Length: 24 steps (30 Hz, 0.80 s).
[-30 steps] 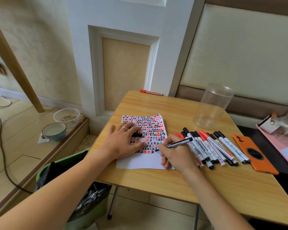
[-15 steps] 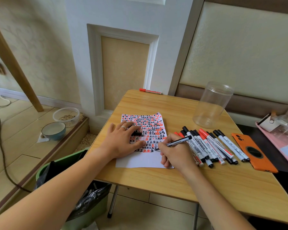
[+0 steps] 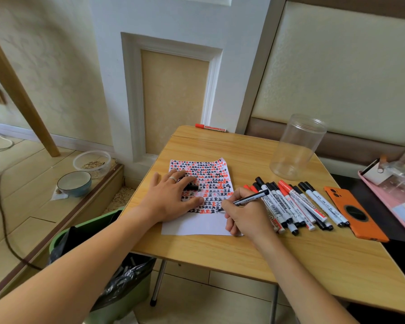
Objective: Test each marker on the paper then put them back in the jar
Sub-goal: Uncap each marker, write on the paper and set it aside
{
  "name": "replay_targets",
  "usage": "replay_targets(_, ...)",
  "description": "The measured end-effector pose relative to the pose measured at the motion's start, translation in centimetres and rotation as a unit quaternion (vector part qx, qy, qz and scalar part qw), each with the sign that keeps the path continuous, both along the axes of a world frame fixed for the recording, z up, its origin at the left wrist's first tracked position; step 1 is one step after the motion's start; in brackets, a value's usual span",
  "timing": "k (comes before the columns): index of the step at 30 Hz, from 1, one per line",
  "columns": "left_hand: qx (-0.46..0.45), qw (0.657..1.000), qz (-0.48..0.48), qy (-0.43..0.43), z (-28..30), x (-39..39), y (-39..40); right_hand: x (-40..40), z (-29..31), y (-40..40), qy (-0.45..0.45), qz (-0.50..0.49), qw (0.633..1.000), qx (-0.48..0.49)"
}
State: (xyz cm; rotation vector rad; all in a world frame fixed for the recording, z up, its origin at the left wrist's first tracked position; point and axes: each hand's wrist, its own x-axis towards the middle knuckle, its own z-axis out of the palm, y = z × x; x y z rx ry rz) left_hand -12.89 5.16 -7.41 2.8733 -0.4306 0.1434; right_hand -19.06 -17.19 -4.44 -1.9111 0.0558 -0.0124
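On the wooden surface [image 3: 220, 251], the left hand [image 3: 171, 198] lies flat with fingers spread on the paper [image 3: 202, 202], a small black cap [image 3: 192, 187], apparently the marker's, just beside its fingertips. Right of it, the right hand [image 3: 246, 217] pinches a black marker [image 3: 248, 199], tip on the sheet's marked rows. Further right lie the loose markers [image 3: 292, 203], then the clear jar [image 3: 297, 147] standing behind them, and 1 orange phone [image 3: 354, 212].

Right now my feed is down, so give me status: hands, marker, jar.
Right hand writing with black marker on paper. Left hand flat, pinning sheet. Jar empty. Nothing blocking.
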Motion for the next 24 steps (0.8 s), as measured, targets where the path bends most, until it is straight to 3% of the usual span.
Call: replay_targets(24,0.003,1.0,0.0,0.0,0.06,-0.01,0.0,0.18,-0.4,-0.15,-0.021,0.025,0.999,-0.012)
